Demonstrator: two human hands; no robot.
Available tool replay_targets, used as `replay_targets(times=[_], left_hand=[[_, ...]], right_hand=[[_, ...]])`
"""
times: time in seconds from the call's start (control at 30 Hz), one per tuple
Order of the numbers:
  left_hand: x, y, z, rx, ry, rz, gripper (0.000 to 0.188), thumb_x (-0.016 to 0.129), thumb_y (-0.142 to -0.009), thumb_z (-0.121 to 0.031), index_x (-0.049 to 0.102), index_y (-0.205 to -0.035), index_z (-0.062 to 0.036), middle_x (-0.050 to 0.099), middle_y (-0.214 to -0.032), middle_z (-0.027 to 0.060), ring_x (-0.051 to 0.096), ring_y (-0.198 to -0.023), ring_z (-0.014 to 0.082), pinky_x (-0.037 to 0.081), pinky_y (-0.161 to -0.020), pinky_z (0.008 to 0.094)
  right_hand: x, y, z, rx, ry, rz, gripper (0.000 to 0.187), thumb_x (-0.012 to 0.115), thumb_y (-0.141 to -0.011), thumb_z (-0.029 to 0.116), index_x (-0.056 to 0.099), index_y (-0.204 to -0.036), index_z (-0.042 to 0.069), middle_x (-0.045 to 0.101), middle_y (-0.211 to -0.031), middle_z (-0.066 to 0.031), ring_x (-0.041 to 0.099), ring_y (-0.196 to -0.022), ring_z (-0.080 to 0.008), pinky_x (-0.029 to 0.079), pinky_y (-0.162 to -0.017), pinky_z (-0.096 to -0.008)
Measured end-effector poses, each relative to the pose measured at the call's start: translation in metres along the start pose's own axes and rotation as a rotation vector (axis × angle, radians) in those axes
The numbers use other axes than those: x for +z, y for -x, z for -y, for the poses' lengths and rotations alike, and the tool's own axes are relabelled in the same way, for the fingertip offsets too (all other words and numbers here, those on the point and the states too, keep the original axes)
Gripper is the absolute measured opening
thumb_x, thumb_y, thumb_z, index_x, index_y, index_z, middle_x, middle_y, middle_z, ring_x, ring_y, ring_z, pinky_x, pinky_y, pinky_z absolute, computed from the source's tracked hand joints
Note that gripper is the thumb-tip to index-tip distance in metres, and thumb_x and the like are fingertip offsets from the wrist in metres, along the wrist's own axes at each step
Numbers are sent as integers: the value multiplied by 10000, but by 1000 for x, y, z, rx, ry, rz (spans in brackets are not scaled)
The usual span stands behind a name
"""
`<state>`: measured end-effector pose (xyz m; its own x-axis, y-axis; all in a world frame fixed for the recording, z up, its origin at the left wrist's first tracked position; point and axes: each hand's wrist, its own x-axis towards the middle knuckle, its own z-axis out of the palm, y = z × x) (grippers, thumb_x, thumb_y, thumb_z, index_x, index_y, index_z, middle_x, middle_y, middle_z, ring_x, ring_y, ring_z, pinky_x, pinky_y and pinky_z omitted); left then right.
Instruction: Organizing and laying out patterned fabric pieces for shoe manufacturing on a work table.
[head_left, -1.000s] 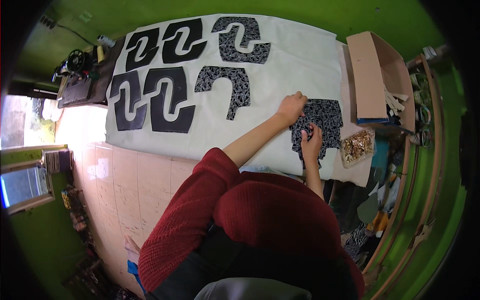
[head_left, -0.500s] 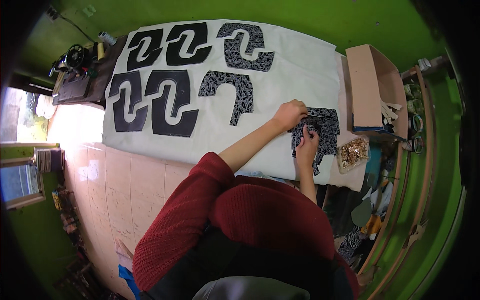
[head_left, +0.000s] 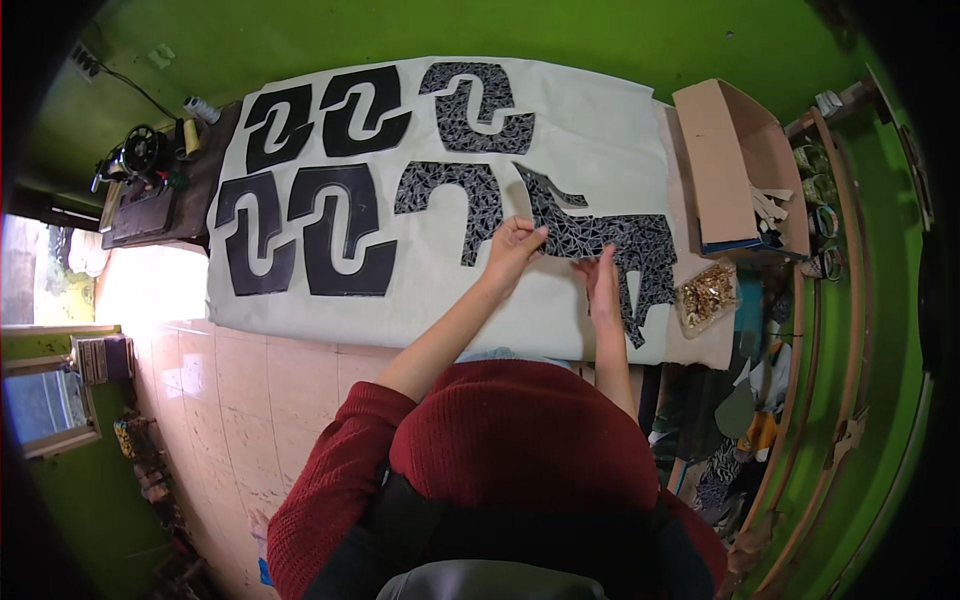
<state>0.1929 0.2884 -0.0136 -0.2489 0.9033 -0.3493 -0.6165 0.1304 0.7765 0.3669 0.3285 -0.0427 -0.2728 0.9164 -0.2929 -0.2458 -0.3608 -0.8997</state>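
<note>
My left hand (head_left: 513, 258) pinches the lower left edge of a curved cut piece (head_left: 562, 228), black with a pale cracked-line pattern. That piece is raised above the white-covered table, its narrow top end pointing up and left. My right hand (head_left: 601, 290) is at its lower right edge, fingers stretched and apart, seemingly touching it. Just right of it lies a pile of patterned pieces (head_left: 655, 245) of the same material. To the left, a hook-shaped patterned piece (head_left: 478, 190) lies flat, close to my left hand.
Farther back lies a patterned pair (head_left: 465, 85); several plain black pieces (head_left: 345, 190) lie leftward. At right stand an open cardboard box (head_left: 705, 165) and a clear tray of gold-coloured bits (head_left: 703, 297). A sewing machine (head_left: 142, 150) is at far left.
My left hand has moved left from the pile, bringing a patterned piece up off it. My right hand stays near the pile, its fingers now straighter. The view has shifted slightly.
</note>
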Motion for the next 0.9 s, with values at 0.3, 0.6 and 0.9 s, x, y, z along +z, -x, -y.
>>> replay_targets(times=[0.3,0.6,0.9], left_hand=[[-46,18,-22,263,11,224,192,643,-812,-59,474,-896,-96,511,-928,1,507,-860,76,423,-784,228],[-123,43,-80,-145,501,701,866,373,-822,-672,253,-1377,-18,434,-1291,249,465,-1170,350,338,-998,480],[-174,39,-39,-120,-428,-53,175,588,-878,-161,577,-990,-26,635,-814,23,562,-602,59,442,-508,204]], right_hand=[[104,43,47,-221,134,197,388,582,-800,51,517,-1178,-9,596,-1035,-94,576,-870,-116,483,-761,-241],[88,35,38,26,474,571,253,568,-844,85,607,-1086,24,617,-891,-6,535,-734,-74,442,-650,-216],[65,10,-44,17,325,220,209,596,-838,52,587,-1015,-58,645,-858,-65,581,-740,-80,449,-663,-195]])
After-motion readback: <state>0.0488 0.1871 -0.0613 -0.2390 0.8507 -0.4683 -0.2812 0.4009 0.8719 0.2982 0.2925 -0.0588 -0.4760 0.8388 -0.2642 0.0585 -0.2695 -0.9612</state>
